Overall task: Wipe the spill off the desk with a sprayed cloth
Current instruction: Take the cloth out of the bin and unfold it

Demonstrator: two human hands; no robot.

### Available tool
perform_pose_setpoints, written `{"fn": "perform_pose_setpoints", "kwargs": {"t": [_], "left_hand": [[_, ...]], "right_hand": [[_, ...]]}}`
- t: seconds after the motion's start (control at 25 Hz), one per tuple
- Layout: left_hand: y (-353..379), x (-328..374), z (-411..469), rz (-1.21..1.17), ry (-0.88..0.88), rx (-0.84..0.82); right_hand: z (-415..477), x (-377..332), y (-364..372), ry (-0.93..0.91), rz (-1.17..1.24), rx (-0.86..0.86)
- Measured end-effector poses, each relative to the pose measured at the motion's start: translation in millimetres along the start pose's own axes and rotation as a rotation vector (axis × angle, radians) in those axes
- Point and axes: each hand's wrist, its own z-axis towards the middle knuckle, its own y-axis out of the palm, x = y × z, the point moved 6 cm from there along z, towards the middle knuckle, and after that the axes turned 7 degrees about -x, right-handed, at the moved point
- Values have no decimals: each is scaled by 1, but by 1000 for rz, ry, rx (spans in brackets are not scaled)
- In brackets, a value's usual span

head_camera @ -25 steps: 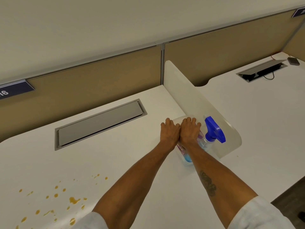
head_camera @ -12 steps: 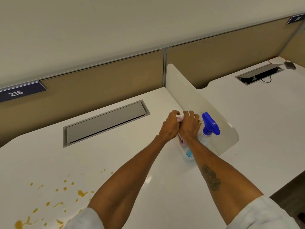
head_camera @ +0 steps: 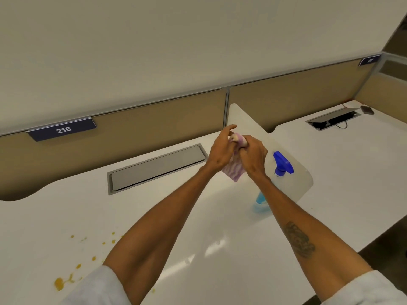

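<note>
A purple-and-white striped cloth (head_camera: 234, 170) hangs in the air above the white desk (head_camera: 220, 216), held between both hands. My right hand (head_camera: 253, 156) is closed on its upper edge. My left hand (head_camera: 221, 150) pinches the same edge, with its fingers partly spread. A spray bottle (head_camera: 279, 172) with a blue trigger head and blue liquid stands on the desk just right of my right hand, against the white divider panel (head_camera: 253, 126). The spill (head_camera: 66, 280) is a scatter of orange-yellow drops and a small puddle at the desk's near left, partly hidden by my left sleeve.
A closed grey cable hatch (head_camera: 157, 168) is set into the desk at the back. A tan partition with a "216" sign (head_camera: 62, 129) runs behind. The neighbouring desk on the right has an open cable hatch (head_camera: 332, 121) with cords and a small dark device (head_camera: 367, 110).
Both hands were pressed down on the cloth beside the bottle; they have gathered it and lifted it off the desk. The view has tilted upward.
</note>
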Motion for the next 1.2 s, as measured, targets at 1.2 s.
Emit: {"fn": "perform_pose_setpoints", "kwargs": {"t": [1.2], "left_hand": [[-233, 26, -271, -439, -158, 80]], "right_hand": [[-201, -220, 95, 64, 1174, -430]]}}
